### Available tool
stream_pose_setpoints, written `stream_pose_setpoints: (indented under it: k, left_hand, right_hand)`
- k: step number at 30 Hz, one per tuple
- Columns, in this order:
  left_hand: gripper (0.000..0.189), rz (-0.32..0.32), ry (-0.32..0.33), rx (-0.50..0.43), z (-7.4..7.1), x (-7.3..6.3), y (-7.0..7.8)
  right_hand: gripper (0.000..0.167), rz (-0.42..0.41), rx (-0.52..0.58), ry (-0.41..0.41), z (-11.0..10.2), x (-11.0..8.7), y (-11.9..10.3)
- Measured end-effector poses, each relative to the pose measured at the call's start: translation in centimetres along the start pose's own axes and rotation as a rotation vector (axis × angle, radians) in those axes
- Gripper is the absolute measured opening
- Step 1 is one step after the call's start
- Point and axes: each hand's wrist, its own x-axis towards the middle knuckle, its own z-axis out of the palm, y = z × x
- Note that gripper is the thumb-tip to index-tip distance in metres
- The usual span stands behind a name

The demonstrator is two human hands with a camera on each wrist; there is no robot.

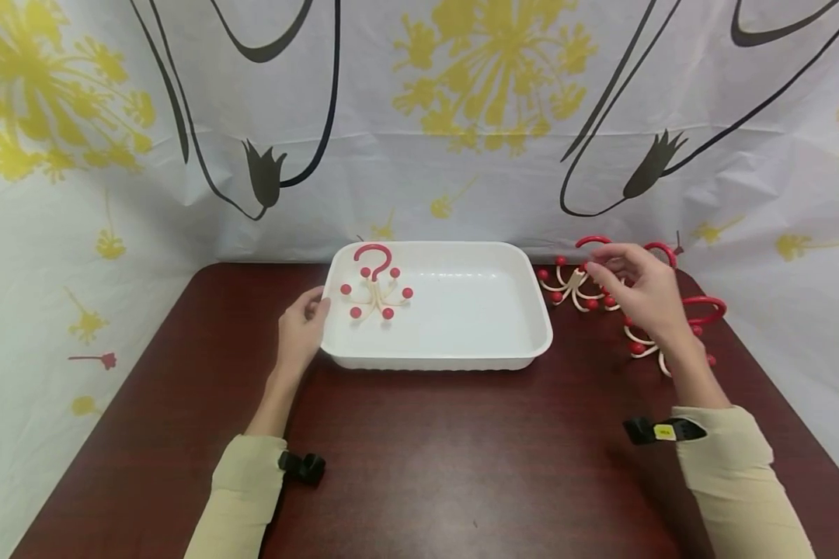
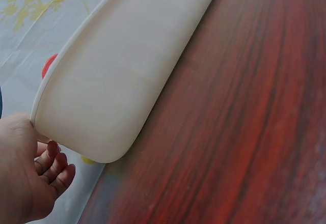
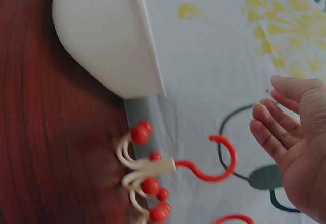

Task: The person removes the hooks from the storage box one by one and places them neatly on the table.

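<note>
A white plastic tray [image 1: 475,314] stands on the table, its outer wall [image 2: 112,71] filling much of the left wrist view. My left hand [image 1: 302,326] grips the tray's left rim, fingers curled under the edge. Inside the tray, toward the left, lies a multi-arm hanger [image 1: 374,299] with a red hook and cream arms tipped with red balls. My right hand [image 1: 639,291] hovers over similar hangers right of the tray, fingers loosely bent and nothing held. The nearest hanger [image 3: 160,167] lies apart from those fingers in the right wrist view.
Further hangers lie at the table's right side, one with its red hook [image 1: 706,309] near the right edge; my hand and forearm partly hide them. Behind the dark wooden table [image 1: 447,450] hangs a white patterned cloth [image 1: 363,116].
</note>
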Motion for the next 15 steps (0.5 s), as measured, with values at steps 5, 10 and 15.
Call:
stream_pose_setpoints:
  k: [5,10,15]
  left_hand:
    - [0.038,0.005,0.002,-0.006,0.0,0.0,0.1]
    - [0.038,0.006,0.002,-0.005,0.0,0.1,0.1]
    - [0.039,0.001,0.001,0.004,0.0,0.0,0.1]
  right_hand:
    - [0.029,-0.036,0.024,-0.046,2.0,0.6,-0.7]
    - [0.026,-0.030,0.028,-0.076,3.7,1.2,-1.2]
    - [0.026,-0.032,0.048,-0.104,5.4,2.0,-2.0]
